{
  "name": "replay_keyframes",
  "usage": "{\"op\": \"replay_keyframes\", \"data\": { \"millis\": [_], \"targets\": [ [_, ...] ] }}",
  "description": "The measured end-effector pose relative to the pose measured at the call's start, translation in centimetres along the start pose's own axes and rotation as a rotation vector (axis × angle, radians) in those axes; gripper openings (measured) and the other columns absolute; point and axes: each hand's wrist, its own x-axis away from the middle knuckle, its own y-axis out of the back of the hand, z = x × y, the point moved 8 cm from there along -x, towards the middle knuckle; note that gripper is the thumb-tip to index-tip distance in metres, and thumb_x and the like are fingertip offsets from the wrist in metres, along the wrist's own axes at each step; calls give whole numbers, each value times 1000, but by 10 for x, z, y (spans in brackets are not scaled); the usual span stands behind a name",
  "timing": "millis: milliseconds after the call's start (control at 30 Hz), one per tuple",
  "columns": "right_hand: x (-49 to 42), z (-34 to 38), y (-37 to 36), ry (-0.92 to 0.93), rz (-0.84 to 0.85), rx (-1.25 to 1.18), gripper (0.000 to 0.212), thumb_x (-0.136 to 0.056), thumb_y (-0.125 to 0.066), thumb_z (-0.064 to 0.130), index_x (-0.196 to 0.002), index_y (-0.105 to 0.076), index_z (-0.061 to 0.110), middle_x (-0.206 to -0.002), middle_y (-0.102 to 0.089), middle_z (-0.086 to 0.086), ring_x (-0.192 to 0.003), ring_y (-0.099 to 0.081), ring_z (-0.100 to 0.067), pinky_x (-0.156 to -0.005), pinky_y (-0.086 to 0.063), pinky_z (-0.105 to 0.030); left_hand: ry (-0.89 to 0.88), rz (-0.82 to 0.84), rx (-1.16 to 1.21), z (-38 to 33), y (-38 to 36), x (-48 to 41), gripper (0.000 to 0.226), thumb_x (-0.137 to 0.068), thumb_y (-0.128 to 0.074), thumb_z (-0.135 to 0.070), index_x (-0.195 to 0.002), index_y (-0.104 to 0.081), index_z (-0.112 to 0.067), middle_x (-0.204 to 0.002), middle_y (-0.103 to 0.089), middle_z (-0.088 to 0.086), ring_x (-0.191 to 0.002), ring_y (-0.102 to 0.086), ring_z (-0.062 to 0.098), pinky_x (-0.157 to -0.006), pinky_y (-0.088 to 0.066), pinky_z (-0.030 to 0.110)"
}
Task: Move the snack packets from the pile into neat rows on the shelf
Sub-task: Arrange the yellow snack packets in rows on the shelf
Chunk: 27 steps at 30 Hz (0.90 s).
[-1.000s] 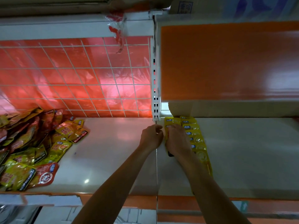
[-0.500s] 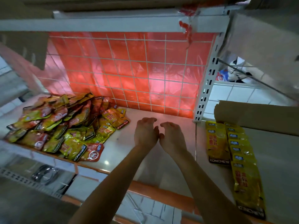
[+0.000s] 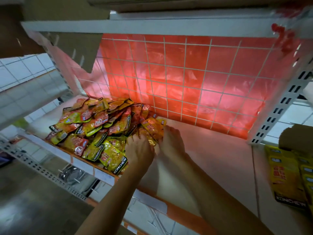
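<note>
My left hand (image 3: 139,150) and right hand (image 3: 171,141) are side by side, fingers dug into the right edge of the pile (image 3: 100,128) at the shelf's (image 3: 216,160) left end. Blur hides any grip. The pile reaches the front edge, so a careless tug could spill packets off.

KONCHEW stands in white on the black band of the front yellow packet (image 3: 116,160) at the near edge of the pile (image 3: 94,126). The same brand shows on a neighbouring packet (image 3: 94,150) to its left. It shows again on the flat yellow packet (image 3: 286,184) well to the pile's right; smaller print is blurred.
</note>
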Motion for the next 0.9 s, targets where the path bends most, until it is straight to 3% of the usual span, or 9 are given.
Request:
{"op": "replay_keyframes", "data": {
  "millis": [233, 467, 600, 767, 900],
  "targets": [
    [-18, 7, -19, -70, 58, 84, 55, -92, -55, 37, -135, -39, 7, -127, -53, -15, -116, -47, -33, -89, -41, -39, -74, 36, -136, 25, -18, -10, 66, -80, -41, -77, -102, -57, -16, -96, -56, 2, -95, -49, 21, -78, -38, 32],
    [-10, -11, -5, -206, 16, 16, 56, -86, -66, 33, -128, -42, 4, -126, -45, -15, -118, -47, -35, -91, -43, -40, -184, 62, -42, 13, -13, -13, 68, -75, -50, -77, -103, -59, -16, -106, -61, 5, -98, -52, 21, -88, -38, 33],
    [9, -33, 7, -334, 19, -154, 52, -85, -67, 24, -124, -41, 3, -123, -54, -17, -114, -54, -37, -86, -44, -38, -235, 56, 48, -5, -11, -10, 73, -72, -56, -76, -111, -59, -14, -112, -58, 9, -104, -50, 28, -85, -37, 35],
    [50, -68, 38, -488, -113, -399, 32, -85, -61, 18, -113, -50, 7, -113, -64, -17, -106, -59, -35, -80, -44, -35, -308, 69, 357, -43, -5, -1, 64, -72, -70, -58, -113, -57, -11, -119, -50, 11, -101, -57, 32, -79, -46, 39],
    [87, -96, 76, -560, -288, -506, 33, -84, -61, 13, -116, -53, 12, -105, -64, -7, -95, -58, -26, -72, -39, -26, -313, 37, 684, -73, 9, 8, 50, -74, -72, -52, -104, -64, -14, -104, -53, 4, -88, -57, 24, -77, -47, 32]
  ]
}}
